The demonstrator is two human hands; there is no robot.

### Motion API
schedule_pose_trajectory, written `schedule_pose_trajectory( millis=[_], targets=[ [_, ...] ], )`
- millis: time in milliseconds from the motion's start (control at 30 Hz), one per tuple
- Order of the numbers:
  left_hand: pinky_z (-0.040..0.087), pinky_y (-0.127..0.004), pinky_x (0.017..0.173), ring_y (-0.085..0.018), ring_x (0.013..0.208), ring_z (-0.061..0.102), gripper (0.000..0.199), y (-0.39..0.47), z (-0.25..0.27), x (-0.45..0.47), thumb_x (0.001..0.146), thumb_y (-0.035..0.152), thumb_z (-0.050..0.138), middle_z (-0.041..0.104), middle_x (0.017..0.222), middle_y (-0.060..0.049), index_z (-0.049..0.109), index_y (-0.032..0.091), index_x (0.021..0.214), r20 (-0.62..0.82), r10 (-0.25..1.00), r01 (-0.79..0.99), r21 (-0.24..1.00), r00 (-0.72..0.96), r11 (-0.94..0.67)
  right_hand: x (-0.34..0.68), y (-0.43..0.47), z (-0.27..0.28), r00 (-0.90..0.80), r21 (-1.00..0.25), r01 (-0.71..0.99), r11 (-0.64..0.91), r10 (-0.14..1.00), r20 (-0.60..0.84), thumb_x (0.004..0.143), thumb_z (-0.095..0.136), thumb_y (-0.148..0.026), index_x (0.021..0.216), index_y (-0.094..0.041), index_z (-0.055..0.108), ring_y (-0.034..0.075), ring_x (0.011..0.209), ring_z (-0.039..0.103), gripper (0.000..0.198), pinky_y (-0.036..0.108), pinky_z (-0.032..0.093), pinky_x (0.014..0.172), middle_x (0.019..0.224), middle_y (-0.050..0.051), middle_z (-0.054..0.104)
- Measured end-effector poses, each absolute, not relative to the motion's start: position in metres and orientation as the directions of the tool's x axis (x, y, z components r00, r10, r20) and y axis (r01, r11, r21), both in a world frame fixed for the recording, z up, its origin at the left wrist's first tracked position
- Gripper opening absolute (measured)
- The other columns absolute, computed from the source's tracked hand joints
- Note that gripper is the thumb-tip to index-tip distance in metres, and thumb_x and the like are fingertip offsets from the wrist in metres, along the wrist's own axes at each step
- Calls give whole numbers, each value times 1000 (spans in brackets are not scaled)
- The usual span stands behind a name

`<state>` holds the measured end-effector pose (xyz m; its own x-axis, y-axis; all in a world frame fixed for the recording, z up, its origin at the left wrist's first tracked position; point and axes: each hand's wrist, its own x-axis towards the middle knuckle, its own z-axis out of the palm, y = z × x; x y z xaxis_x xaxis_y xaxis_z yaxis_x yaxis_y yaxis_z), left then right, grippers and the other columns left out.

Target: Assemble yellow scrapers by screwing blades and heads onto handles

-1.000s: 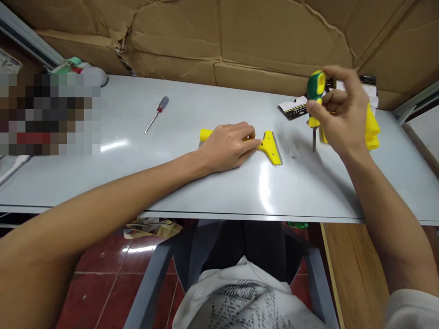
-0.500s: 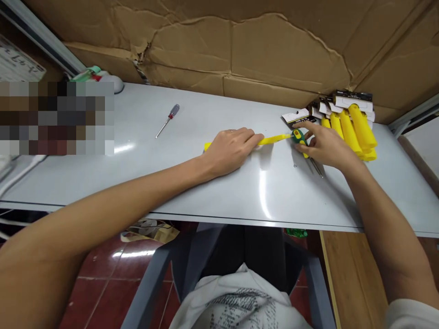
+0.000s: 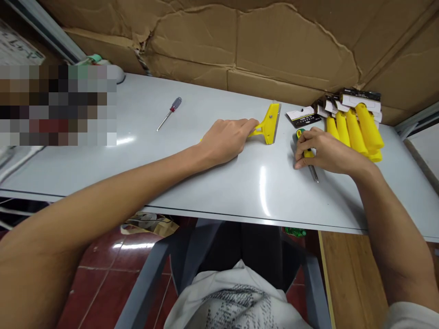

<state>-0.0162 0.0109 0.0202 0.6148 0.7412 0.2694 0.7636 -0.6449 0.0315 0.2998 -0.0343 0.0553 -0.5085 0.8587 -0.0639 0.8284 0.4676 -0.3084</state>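
My left hand (image 3: 228,139) is closed round the handle of a yellow scraper (image 3: 271,123). Its wide head faces right, with a metal blade along the far right edge and small metal fasteners on its face. My right hand (image 3: 317,148) is closed around a screwdriver (image 3: 308,154) with a green and yellow handle, its metal shaft pointing down toward me. The thumb and a fingertip of this hand press together at the table surface; anything pinched between them is hidden.
A second screwdriver (image 3: 169,114) with a grey handle lies at the left. Several yellow handles (image 3: 356,130) with black and white cards are stacked at the right, beside a loose card (image 3: 303,117). Cardboard (image 3: 260,50) lines the back of the white table (image 3: 219,192).
The scraper has turned so its broad face shows. My right fingers have closed and moved down over the spot where a small metal piece lay; the screwdriver has tilted slightly.
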Motion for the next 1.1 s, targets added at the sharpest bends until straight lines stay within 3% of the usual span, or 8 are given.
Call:
schedule_pose_trajectory(
  millis=[133, 333, 500, 767, 967, 1100],
  targets=[
    [47, -35, 70, -27, 96, 79, 39, 7, 22, -15, 105, 11, 44, 81, 131, -11, 63, 22, 138, 237, 745, 768, -8, 624, -641, 292, -34, 54, -526, -299, 819, 490, 849, -50, 93, 76, -45, 83, -29, 81, 32, 105, 63, 19, 50, 52, 95, 100, 8, 75],
    [47, -34, 69, -25, 92, 78, 38, -3, 25, -12, 104, 10, 45, 82, 127, -10, 65, 22, 135, 196, 730, 744, 5, 655, -668, 272, -42, 59, -442, -413, 807, 421, 896, 48, 97, 69, -38, 91, -28, 79, 24, 82, 70, 16, 43, 53, 84, 92, 4, 80],
    [47, -34, 70, -25, 93, 78, 38, -5, 27, -12, 104, 12, 47, 83, 125, -9, 67, 23, 134, 175, 736, 740, 59, 654, -670, 260, -49, 58, -416, -466, 741, 484, 875, 246, 100, 68, -39, 96, -29, 81, 23, 84, 71, 17, 43, 55, 86, 99, 3, 81],
    [46, -33, 68, -24, 91, 78, 36, -11, 28, -13, 105, 13, 46, 83, 121, -8, 67, 21, 133, 162, 716, 716, 67, 679, -694, 242, -48, 38, -423, -444, 710, 547, 835, 352, 103, 65, -36, 98, -30, 82, 25, 87, 68, 19, 46, 58, 84, 101, 7, 77],
    [45, -33, 69, -24, 93, 77, 38, -13, 30, -10, 106, 13, 46, 83, 122, -7, 66, 20, 137, 128, 707, 706, 64, 695, -705, 245, -45, 24, -436, -395, 667, 631, 761, 481, 99, 72, -28, 99, -25, 83, 18, 81, 60, 11, 36, 53, 65, 106, 8, 67],
    [46, -33, 70, -24, 96, 78, 38, -15, 32, -11, 106, 12, 45, 82, 126, -8, 66, 20, 138, 120, 713, 712, 61, 691, -700, 245, -44, 19, -361, -477, 634, 609, 779, 514, 93, 80, -29, 102, -24, 80, 16, 82, 59, 10, 31, 54, 62, 107, 8, 61]
  ],
)
